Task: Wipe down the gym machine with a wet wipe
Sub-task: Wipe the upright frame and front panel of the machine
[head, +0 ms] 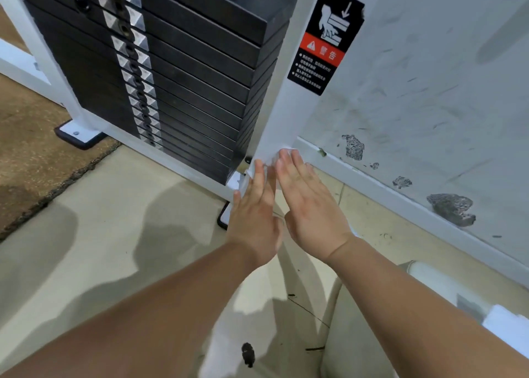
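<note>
Left hand [253, 206] and right hand [307, 197] flat, fingers extended, pressing wet wipe [270, 164] against white upright [282, 114] at base; weight stack [186, 71] likely unwiped.

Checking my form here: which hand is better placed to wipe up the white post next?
Probably the right hand: its fingertips press the wet wipe against the white post; the left hand sits lower.

The weight stack [183, 71] is black, with a strip of silver tags down its middle. The machine frame [283, 111] is white, as is the wet wipe [269, 160]. The warning sticker [326, 39] is black with a red band and white print. The wall [429, 91] is pale grey with dark scuffs; the floor [100, 220] is beige beside a brown mat [31, 148].
</note>
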`<action>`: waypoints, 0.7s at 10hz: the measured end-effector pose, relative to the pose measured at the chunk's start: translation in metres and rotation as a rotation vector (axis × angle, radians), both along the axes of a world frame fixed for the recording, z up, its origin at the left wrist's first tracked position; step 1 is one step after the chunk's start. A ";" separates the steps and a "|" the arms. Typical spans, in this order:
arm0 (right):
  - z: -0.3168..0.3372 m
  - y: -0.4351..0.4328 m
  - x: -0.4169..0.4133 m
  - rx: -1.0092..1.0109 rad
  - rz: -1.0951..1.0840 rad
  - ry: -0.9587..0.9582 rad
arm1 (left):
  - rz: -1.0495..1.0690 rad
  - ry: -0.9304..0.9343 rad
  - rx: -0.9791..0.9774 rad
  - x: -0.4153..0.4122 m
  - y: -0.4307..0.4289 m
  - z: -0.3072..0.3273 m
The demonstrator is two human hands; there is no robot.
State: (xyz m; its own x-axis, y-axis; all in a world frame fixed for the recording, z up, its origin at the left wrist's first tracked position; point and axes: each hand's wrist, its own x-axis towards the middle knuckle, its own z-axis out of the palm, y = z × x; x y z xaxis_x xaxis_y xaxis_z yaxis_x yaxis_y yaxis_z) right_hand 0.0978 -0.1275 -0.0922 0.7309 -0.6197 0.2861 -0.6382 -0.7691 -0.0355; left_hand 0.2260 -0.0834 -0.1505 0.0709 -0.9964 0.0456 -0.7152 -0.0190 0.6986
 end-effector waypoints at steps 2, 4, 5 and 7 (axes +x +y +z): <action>0.058 0.011 0.010 0.053 -0.040 -0.067 | 0.177 0.265 -0.062 -0.035 -0.010 0.005; 0.114 0.005 0.009 -0.438 0.075 0.430 | 0.564 0.684 0.001 -0.069 -0.081 -0.007; 0.134 -0.009 0.008 -0.593 0.136 0.655 | 0.632 0.789 -0.019 -0.064 -0.076 0.042; 0.144 -0.029 0.015 -0.668 0.254 0.816 | 0.419 0.551 -0.159 -0.058 -0.038 0.038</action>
